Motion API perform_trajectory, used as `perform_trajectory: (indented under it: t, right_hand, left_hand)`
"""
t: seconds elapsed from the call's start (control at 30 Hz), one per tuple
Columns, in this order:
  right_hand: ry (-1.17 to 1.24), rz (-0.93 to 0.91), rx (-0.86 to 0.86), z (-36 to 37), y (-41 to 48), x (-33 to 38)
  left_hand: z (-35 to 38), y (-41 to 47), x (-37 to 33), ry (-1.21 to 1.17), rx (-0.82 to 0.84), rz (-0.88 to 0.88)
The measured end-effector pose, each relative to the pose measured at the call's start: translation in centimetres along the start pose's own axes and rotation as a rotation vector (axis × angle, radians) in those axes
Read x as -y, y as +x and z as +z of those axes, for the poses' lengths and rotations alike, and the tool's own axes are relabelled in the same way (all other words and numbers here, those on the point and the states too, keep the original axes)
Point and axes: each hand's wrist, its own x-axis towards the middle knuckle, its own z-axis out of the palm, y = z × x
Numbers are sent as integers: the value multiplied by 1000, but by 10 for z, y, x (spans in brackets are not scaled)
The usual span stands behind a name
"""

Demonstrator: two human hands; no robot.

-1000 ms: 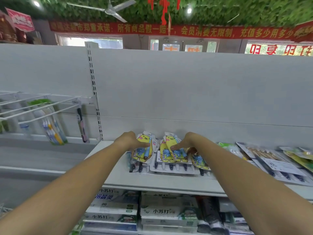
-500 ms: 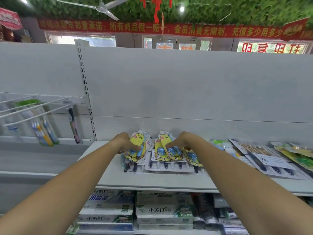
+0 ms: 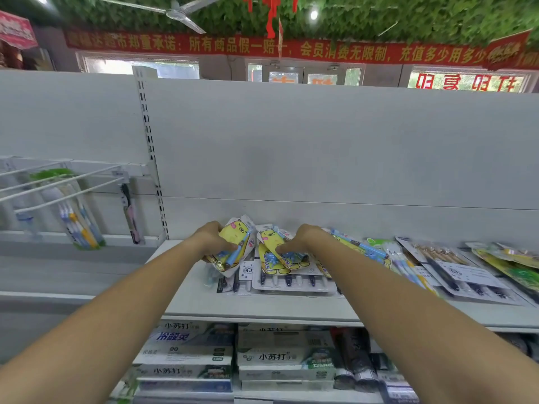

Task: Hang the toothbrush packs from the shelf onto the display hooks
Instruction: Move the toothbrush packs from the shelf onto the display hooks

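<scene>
Left hand, head view: fingers curled round a yellow toothbrush pack, thumb across its front; pack tilted up off the shelf, top end toward the shelf's back panel. Right hand: fingers bent down onto a second yellow pack, pinching it near the blue printed part; this pack lies on top of others at mid-shelf, just right of the first. Under both, flat on the shelf: a clear tray pack of dark-handled brushes, near the front edge. More yellow packs partly hidden under the right wrist. Toward the shelf's right end: a spread of assorted flat packs, overlapping. Left of the shelf and above its level: white display hooks jutting from a rail; a few hanging packs on them, plus a single pink-and-black brush pack on the hook nearest the shelf. Below the shelf: stacked toothpaste boxes. Both forearms reach in from the shelf's front side.
</scene>
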Motion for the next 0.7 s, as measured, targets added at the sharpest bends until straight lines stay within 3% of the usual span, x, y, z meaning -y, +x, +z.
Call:
perform_trajectory:
  t: [0.17,0.3,0.43,0.57,0.7]
  right_hand:
    - [101,-5,55,-10,-11,6]
    - [384,10,107,-12,-8,-5]
    - [831,-34,152,-7,-4,-19]
    - [1220,-146,116,-6,-10,-27]
    - [1383,-318,37,2,-26,-14]
  left_hand:
    - [-9,-3,8,-136,-12,-29]
    - [-14,-6,23,-346,-5,-7]
    - [-18,-14,36,-607,1,0]
    - [-21,-23,48,-811,-47,68]
    - [-37,-39,64,-904,-109,174]
